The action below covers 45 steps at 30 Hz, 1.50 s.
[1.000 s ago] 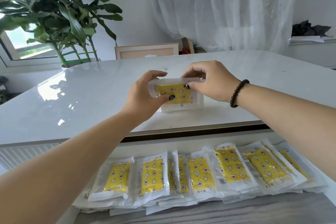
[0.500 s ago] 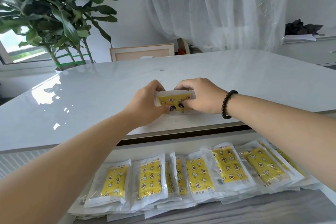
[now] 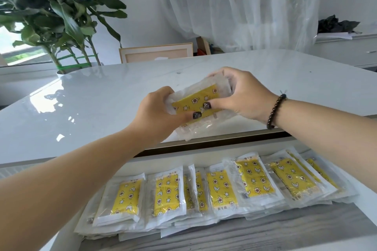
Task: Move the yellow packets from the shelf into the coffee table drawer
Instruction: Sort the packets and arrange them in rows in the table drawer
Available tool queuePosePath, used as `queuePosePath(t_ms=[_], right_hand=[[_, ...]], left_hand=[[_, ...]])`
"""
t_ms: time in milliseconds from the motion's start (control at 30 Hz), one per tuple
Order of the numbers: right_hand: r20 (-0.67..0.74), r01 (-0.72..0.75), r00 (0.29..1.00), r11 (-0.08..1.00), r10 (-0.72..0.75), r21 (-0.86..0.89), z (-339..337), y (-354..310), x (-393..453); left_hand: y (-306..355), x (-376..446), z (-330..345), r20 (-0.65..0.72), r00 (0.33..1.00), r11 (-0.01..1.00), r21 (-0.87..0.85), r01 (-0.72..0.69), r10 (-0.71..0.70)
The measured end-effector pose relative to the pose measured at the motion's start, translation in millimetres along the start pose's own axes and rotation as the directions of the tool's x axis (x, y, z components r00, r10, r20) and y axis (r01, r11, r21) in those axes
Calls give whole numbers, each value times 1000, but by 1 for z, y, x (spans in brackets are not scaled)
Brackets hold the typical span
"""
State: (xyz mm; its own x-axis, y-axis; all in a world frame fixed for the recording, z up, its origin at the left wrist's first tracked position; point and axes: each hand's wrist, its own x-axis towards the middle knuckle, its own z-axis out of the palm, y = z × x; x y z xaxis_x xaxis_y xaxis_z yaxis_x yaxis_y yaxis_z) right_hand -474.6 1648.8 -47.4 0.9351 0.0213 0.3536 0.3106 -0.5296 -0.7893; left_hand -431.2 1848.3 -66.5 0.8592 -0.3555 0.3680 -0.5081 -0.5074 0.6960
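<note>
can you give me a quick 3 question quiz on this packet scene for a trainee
1. True or false: the stack of yellow packets is gripped by both hands at once.
2. Where do the other packets lie? A) in a row in the open drawer B) on the white tabletop C) on the floor by the plant
3. Fill in: the beaded bracelet is on the ___ wrist.

Key
1. True: the left hand holds the near left end, the right hand the far right end.
2. A
3. right
</note>
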Motion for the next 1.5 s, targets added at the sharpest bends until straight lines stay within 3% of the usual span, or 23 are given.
queuePosePath(t_ms=[67, 233, 333, 433, 533, 600, 700, 733, 867, 933, 1033, 1133, 1300, 1367, 1500], right_hand=[[-12, -52, 998, 986, 54, 156, 3, 0, -18], [135, -154, 981, 980, 137, 128, 21, 5, -62], [156, -238, 965, 955, 212, 178, 30, 14, -73], [99, -396, 917, 859, 386, 324, 45, 24, -79], [89, -485, 868, 793, 489, 370, 52, 27, -80], [159, -600, 797, 730, 583, 328, 50, 30, -84], [338, -786, 618, 540, 710, 302, 56, 40, -96], [348, -808, 588, 516, 730, 284, 60, 46, -98], [214, -774, 632, 598, 745, 207, 64, 56, -82], [148, -746, 664, 636, 733, 195, 63, 59, -72], [100, -762, 639, 609, 763, 220, 72, 66, -72], [96, -779, 626, 612, 774, 138, 82, 68, -79], [48, -659, 728, 717, 684, -227, 79, 67, -79], [32, -616, 759, 733, 650, -288, 81, 67, -78], [-14, -548, 809, 746, 587, -378, 81, 69, -79]], left_hand=[[2, -19, 3, 13, 999, 998, -46, 39, -38], [-7, -61, 8, 159, 982, 994, -15, 105, -101], [-14, -74, 14, 153, 965, 972, -69, 226, -213], [-15, -88, 27, 186, 890, 858, -245, 452, -416], [-15, -98, 39, 276, 809, 710, -388, 588, -519], [-15, -101, 41, 313, 778, 659, -414, 628, -544], [-18, -103, 43, 407, 736, 617, -403, 676, -540], [-19, -105, 44, 450, 715, 606, -386, 695, -534], [-21, -112, 51, 568, 606, 479, -376, 793, -557], [-23, -112, 53, 567, 603, 461, -391, 797, -562], [-24, -112, 56, 544, 624, 504, -373, 779, -562], [-27, -112, 59, 529, 610, 534, -312, 786, -590], [-31, -112, 59, 549, 553, 613, -91, 785, -627], [-33, -111, 58, 515, 591, 676, -30, 736, -621], [-43, -108, 57, 355, 796, 871, 205, 446, -491]])
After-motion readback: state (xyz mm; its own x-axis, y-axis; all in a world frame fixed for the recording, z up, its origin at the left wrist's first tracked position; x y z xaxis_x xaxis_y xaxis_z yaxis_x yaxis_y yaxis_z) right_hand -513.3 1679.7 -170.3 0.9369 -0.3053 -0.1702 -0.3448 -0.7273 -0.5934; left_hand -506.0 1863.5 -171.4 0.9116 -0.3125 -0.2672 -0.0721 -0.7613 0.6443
